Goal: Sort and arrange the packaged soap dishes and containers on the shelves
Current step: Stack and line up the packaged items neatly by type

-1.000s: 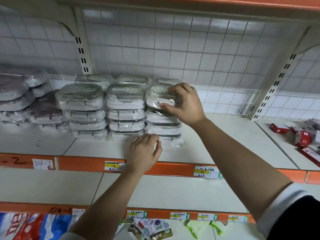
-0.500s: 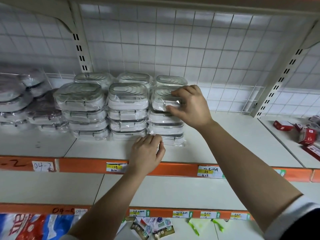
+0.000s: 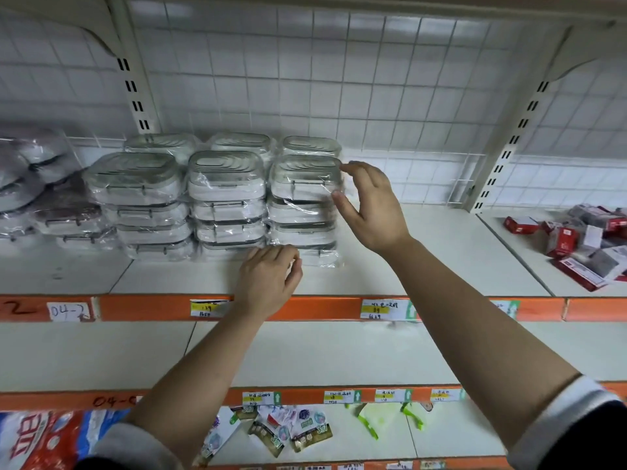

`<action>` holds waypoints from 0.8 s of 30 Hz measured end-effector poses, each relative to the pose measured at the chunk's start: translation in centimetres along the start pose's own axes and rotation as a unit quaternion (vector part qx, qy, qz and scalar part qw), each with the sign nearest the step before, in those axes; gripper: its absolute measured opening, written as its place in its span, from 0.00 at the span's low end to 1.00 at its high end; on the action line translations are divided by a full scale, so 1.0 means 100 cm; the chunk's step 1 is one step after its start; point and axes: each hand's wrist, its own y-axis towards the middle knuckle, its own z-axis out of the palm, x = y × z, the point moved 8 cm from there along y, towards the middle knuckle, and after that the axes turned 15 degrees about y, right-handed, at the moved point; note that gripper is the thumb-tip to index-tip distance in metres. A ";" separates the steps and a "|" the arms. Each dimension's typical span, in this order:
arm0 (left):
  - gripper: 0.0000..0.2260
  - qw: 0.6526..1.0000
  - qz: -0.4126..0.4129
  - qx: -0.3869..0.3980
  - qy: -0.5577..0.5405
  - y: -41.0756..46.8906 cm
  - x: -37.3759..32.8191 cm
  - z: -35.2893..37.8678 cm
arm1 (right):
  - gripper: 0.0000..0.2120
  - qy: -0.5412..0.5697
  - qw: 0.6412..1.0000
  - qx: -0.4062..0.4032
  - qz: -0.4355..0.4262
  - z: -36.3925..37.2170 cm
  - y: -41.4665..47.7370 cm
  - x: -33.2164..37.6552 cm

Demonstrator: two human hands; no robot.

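Whereas half a second ago the right hand lay across the front of the top soap dish, the head view now shows it drawn off to the dish's right end. It is opened into a loose span, with the forefinger at the upper right corner and the thumb at the lower right edge, clasping nothing. The left hand remains at the foot of the same stack with its fingers curled. Whether it grips the bottom pack cannot be told. In my judgement the top dish has just been seated and is being squared, so this column is near done. The stack stands at the right end of the front row, towards the middle of the shelf and set back from its orange front edge. Two like columns stand on its left and a further row behind. The dishes are white-based with clear ribbed lids, each in glossy, creased film. Darker wrapped containers sit toward the left end, and red boxes lie jumbled at the right end.
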 end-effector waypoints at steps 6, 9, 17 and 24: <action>0.14 1.000 0.014 0.010 -0.014 -0.020 -0.046 0.000 | 0.20 -0.036 0.996 -0.014 0.080 -0.051 -0.066 -0.042; 0.15 0.999 0.024 0.021 -0.031 -0.034 -0.080 0.000 | 0.19 -0.042 0.993 -0.021 0.111 -0.077 -0.106 -0.057; 0.12 0.998 0.047 0.019 -0.033 -0.081 -0.165 -0.010 | 0.11 -0.061 0.988 -0.056 0.128 -0.133 -0.214 -0.078; 0.18 0.989 0.055 0.131 -0.039 -0.125 -0.217 0.023 | 0.09 -0.060 0.982 -0.038 0.175 -0.133 -0.293 -0.110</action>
